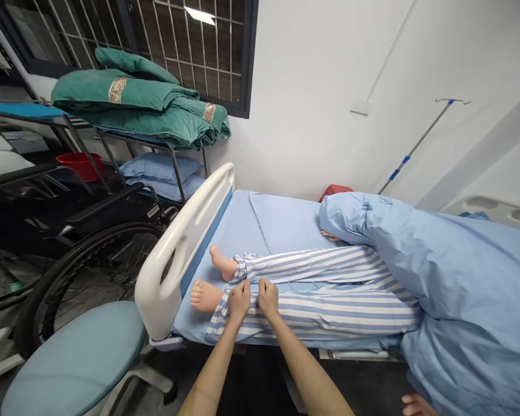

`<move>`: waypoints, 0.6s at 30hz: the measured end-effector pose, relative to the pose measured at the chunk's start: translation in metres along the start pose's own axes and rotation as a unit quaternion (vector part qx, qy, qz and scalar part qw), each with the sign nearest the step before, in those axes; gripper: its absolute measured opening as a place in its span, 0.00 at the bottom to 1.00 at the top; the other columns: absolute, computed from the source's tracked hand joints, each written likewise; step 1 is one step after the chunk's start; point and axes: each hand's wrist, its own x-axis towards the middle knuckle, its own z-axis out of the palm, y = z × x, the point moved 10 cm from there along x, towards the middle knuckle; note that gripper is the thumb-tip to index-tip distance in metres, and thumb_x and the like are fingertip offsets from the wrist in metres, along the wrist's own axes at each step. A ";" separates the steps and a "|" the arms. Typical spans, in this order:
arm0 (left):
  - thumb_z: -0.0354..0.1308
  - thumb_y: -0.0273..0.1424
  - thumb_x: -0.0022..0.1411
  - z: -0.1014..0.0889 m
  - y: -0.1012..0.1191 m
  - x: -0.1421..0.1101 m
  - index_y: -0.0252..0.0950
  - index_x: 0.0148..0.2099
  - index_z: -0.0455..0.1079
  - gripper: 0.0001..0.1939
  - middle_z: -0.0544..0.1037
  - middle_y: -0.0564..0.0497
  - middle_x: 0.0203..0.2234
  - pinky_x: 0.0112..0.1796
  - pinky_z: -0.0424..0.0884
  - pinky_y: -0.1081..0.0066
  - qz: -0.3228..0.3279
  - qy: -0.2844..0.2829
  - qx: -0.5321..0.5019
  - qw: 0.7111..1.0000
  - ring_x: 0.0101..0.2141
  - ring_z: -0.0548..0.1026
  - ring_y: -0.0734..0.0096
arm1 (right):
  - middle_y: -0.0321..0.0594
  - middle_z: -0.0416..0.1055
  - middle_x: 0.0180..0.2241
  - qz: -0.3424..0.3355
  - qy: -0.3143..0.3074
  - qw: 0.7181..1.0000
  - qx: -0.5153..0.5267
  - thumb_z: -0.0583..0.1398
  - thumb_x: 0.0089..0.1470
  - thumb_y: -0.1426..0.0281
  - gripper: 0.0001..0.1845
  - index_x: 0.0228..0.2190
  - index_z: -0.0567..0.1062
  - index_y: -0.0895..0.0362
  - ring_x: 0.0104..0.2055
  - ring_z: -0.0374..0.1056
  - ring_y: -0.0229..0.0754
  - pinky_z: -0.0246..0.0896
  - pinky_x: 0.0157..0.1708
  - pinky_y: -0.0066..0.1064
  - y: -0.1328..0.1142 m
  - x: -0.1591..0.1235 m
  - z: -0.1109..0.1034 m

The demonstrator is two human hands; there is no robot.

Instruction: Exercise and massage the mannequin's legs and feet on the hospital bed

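Observation:
On the bed lies a figure in blue-and-white striped trousers (pixel 338 312), its legs stretched towards the footboard and its bare feet (pixel 205 296) showing. My left hand (pixel 240 301) is closed on the cloth of the nearer trouser leg, close to the ankle. A short way to its right, my right hand (pixel 268 298) is also closed on the same leg. My fingertips are turned away, so the exact grip on the cloth is hidden. A light blue quilt (pixel 416 248) is heaped over the upper body, with some fingers (pixel 330 236) poking out from under it.
A white footboard (pixel 164 289) closes the bed's left end. Beyond it stand a wheelchair (pixel 99 260) and a round teal stool (pixel 78 358). Green folded bedding (pixel 143 98) lies on a rack by the window. An IV pole (pixel 420 141) rises behind the bed.

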 end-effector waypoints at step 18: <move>0.43 0.26 0.62 0.024 -0.013 -0.002 0.33 0.39 0.72 0.15 0.77 0.42 0.34 0.37 0.63 0.71 -0.091 -0.024 0.260 0.961 0.38 0.73 0.63 | 0.43 0.76 0.29 -0.115 -0.140 0.984 0.005 0.45 0.61 0.65 0.21 0.32 0.75 0.56 0.29 0.69 0.43 0.52 0.30 0.29 -0.047 -0.007 -0.023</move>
